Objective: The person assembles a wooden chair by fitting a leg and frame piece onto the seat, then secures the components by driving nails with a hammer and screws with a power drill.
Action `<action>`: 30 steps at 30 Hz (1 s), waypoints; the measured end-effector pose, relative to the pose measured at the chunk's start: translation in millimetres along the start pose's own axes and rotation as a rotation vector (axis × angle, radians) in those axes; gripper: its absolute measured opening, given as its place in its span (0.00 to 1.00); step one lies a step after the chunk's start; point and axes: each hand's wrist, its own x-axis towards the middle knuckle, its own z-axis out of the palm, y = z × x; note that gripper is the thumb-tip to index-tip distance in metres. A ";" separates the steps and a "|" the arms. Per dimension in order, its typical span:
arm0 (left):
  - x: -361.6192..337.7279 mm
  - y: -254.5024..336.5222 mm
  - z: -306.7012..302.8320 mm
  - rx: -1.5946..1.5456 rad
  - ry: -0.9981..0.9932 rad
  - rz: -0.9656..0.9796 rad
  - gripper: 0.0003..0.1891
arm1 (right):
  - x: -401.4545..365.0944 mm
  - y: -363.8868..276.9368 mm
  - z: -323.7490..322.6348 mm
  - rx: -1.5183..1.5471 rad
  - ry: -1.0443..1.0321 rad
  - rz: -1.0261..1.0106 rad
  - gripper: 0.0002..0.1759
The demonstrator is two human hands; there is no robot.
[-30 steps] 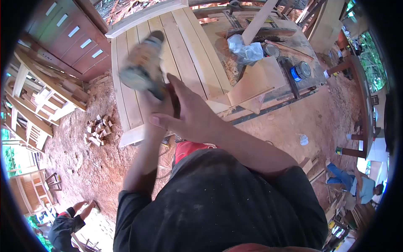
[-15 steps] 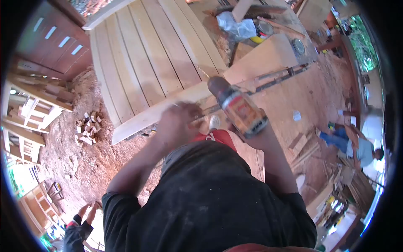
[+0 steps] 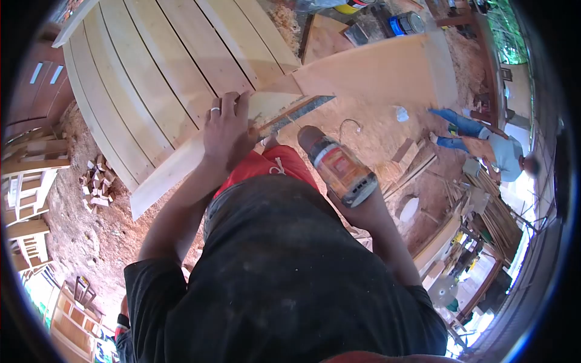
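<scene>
I see room for a hand over the pale slatted wooden panel [image 3: 163, 66] at upper left. The wide pale wooden board [image 3: 375, 72] at upper right blocks the near side of the round blue-labelled tin [image 3: 407, 24]; a gap at centre parts the left grip [image 3: 229, 130] from the orange-and-brown power drill [image 3: 343, 172].

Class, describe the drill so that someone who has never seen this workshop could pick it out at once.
From the large slatted wooden panel at upper left, move right and down, past the red shorts, to the wearer's right hand. It holds the drill, nose pointing up and leftward. Its orange-red labelled body and dark, rounded nose set it apart from the shorts beside it.
</scene>
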 end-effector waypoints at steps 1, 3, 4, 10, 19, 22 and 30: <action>0.4 -0.5 1.7 -0.018 0.017 -0.002 0.39 | 9.5 -15.6 0.9 0.079 -0.020 0.005 0.19; 3.0 -1.1 2.5 -0.028 0.018 -0.010 0.36 | 26.8 -45.4 0.5 0.151 -0.050 0.013 0.18; 4.6 -1.4 3.9 -0.037 0.019 -0.015 0.35 | 34.1 -55.6 -0.5 0.141 -0.059 0.015 0.18; 13.1 -4.9 9.2 0.002 -0.006 -0.019 0.36 | 64.0 -78.8 -11.1 0.068 -0.147 0.119 0.25; 17.6 -6.9 6.1 0.002 -0.028 -0.016 0.33 | 75.3 -96.9 -16.6 -0.086 -0.120 0.088 0.15; 18.8 -4.9 3.1 0.014 -0.077 -0.042 0.33 | 70.1 -93.6 -19.2 -0.114 -0.106 0.056 0.16; 17.2 -4.0 7.8 0.028 -0.024 -0.041 0.34 | 72.0 -98.3 -22.8 -0.190 -0.151 0.079 0.17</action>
